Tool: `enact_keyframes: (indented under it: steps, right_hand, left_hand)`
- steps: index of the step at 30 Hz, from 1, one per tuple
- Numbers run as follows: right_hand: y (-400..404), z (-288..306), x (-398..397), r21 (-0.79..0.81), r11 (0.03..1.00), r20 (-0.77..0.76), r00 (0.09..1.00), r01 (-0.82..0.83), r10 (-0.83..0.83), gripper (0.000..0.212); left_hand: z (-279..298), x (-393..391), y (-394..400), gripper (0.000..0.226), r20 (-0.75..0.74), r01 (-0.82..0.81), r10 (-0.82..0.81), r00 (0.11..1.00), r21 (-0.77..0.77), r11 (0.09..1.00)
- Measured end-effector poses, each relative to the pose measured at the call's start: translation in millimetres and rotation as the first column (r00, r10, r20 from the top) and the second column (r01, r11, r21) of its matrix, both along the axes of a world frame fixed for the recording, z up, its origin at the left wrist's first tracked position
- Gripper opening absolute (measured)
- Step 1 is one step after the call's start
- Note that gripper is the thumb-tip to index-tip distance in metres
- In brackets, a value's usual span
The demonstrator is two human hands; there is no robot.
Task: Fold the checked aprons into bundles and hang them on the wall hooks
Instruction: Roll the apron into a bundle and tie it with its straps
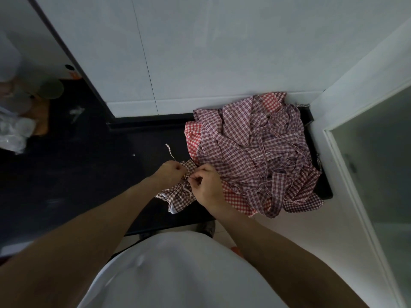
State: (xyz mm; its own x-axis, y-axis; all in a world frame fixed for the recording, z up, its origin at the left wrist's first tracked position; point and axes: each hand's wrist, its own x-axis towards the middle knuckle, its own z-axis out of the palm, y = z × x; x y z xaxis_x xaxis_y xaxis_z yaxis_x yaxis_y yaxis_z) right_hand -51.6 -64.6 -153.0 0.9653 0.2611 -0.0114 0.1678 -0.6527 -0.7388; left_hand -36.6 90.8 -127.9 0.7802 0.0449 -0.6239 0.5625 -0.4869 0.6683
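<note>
Two hands: the left hand (170,174) and the right hand (208,185) meet over the near edge of the black counter (89,165), fingers curled tight on a small brown-checked apron (178,196).
Grip: both pinch the bunched cloth and its tie; a thin strap (170,152) sticks up behind the left knuckles.
Hidden: the fingertips are tucked into the fabric, so the exact hold on the tie cannot be made out.
Apron: its lower part hangs loose over the counter edge, partly covered by the right wrist.
Pile: a heap of aprons (255,152), purple and red checks, lies just right of the hands, touching the held one, against the white wall (200,52).
Cut off: the hooks cannot be seen from here.
Left side: blurred containers (20,103) and crumpled plastic (11,134), too dim to identify.
Right side: a white-framed door (367,163).
Below: a white shirt (178,274) fills the bottom, and a shoe (208,227) shows on the floor.
</note>
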Motion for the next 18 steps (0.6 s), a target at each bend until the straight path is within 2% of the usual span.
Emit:
enact_keyframes:
  steps: [7,11,14,18]
  right_hand:
    - [3,-6,-6,0.03,0.997,0.002,0.998,0.066,-0.067,0.008]
    - [-1,-5,-6,0.043,0.997,-0.021,0.998,0.068,-0.067,0.01]
    - [-2,-3,-3,0.029,0.998,-0.048,0.997,0.054,-0.052,0.011]
    - [1,4,4,0.002,0.999,-0.168,0.985,0.036,-0.036,0.014]
  left_hand:
    - [1,7,-1,0.042,-0.018,0.064,-0.062,0.998,0.195,0.979]
    - [1,10,-1,0.031,-0.016,0.054,-0.052,0.999,0.172,0.984]
    - [-2,4,-6,0.018,0.016,-0.031,0.029,0.999,0.153,0.988]
    - [-6,-1,-14,0.023,0.075,-0.077,0.063,0.995,0.205,0.976]
